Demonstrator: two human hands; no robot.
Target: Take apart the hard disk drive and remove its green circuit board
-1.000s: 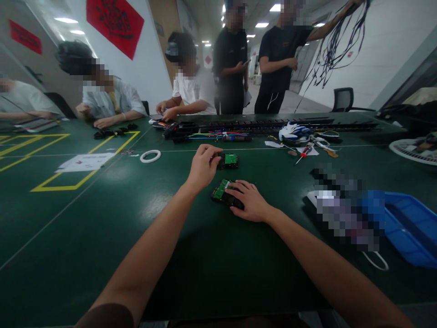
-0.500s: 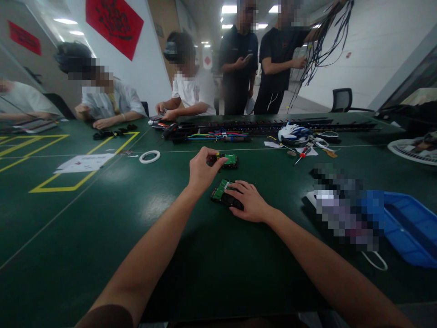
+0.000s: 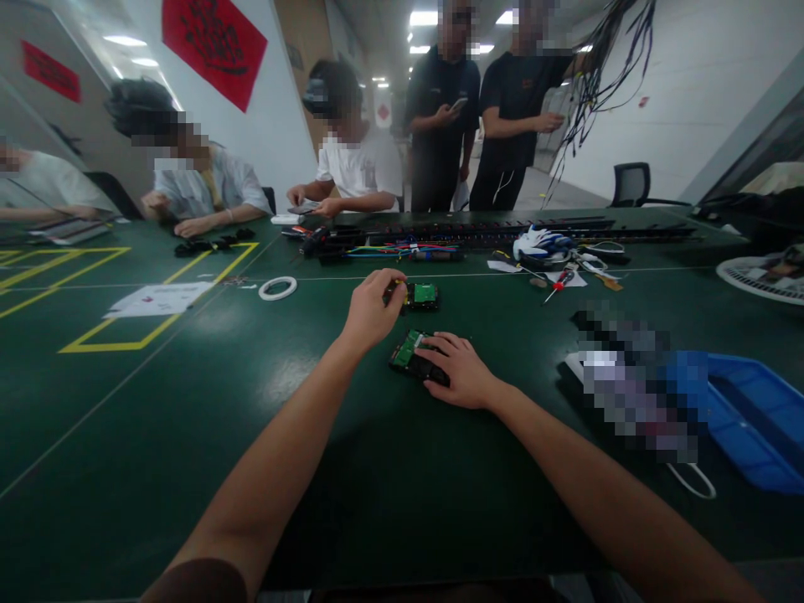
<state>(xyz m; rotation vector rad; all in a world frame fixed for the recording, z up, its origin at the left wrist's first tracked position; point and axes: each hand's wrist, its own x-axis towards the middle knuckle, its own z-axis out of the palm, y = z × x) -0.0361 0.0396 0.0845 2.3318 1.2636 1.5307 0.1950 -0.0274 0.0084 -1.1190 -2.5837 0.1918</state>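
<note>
My left hand [image 3: 373,308] is closed in a pinch at the left end of the farther black device with a green circuit board [image 3: 425,294]. A bit of yellow shows beside the fingertips; what they pinch is too small to make out. Closer to me, a second black device with a green circuit board [image 3: 411,348] lies slantwise on the table. Over its right part lies my right hand [image 3: 461,368], gripping it with the fingers on top and the thumb along the near edge. The two devices are apart.
A white ring [image 3: 277,289] and printed paper [image 3: 157,300] lie left on the green table [image 3: 157,469]. Bundled wires [image 3: 402,251], gloves [image 3: 543,245] and a screwdriver [image 3: 558,286] lie behind. A blue tray [image 3: 754,419] stands right. Other people sit and stand across the table.
My left thumb has drawn back left off the farther device's green board, toward the index finger. My right hand and the nearer device stay put.
</note>
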